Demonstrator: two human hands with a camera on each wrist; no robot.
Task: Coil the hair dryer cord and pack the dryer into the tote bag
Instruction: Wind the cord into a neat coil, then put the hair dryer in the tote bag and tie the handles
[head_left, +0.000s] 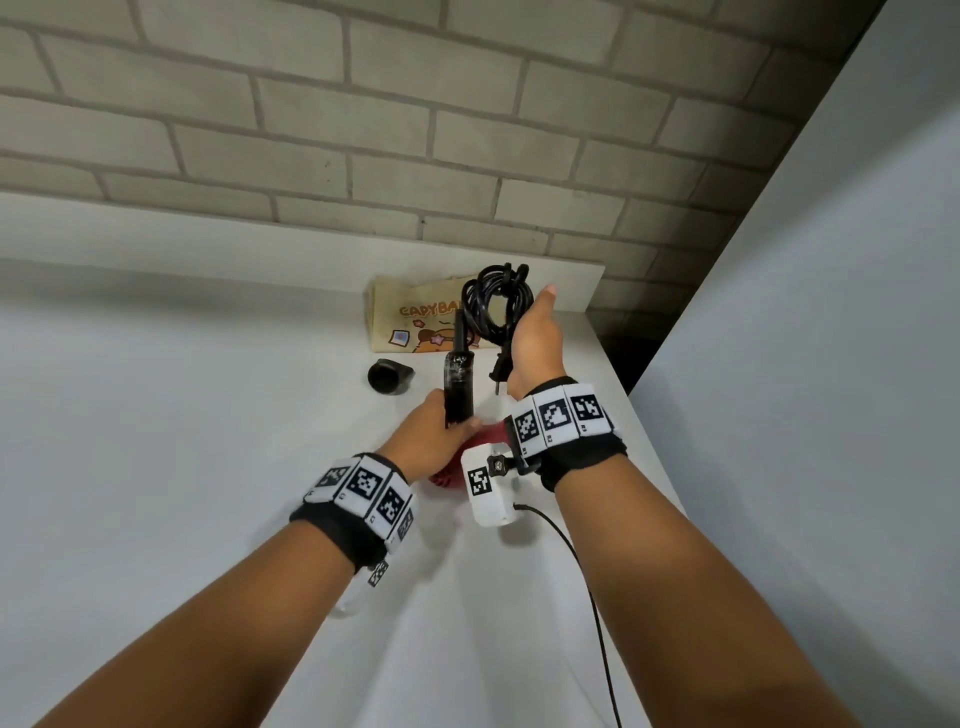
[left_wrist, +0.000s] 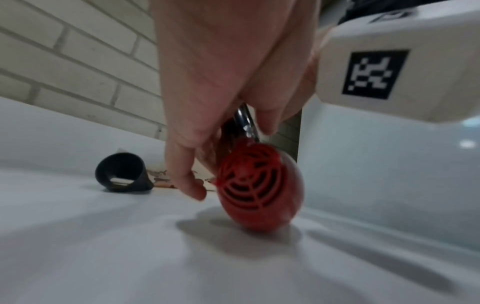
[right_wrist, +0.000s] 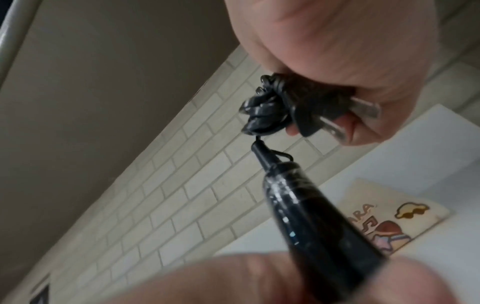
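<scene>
The hair dryer stands with its red body (head_left: 480, 439) on the white table (head_left: 208, 415) and its black handle (head_left: 458, 379) pointing up. My left hand (head_left: 439, 431) grips the base of that handle. The red rear grille (left_wrist: 253, 185) rests on the tabletop below my left hand's fingers (left_wrist: 192, 179). My right hand (head_left: 535, 338) holds the coiled black cord (head_left: 493, 304) upright above the table, with the plug (head_left: 498, 370) hanging at its heel. The bunched cord (right_wrist: 262, 111) and plug prongs (right_wrist: 363, 108) sit inside my curled right hand. The beige printed tote bag (head_left: 402, 322) lies flat behind.
A black nozzle attachment (head_left: 389, 378) lies on the table left of the dryer, in front of the bag. A brick wall (head_left: 363, 130) runs behind the table and a white panel (head_left: 831, 312) stands on the right past the table's edge.
</scene>
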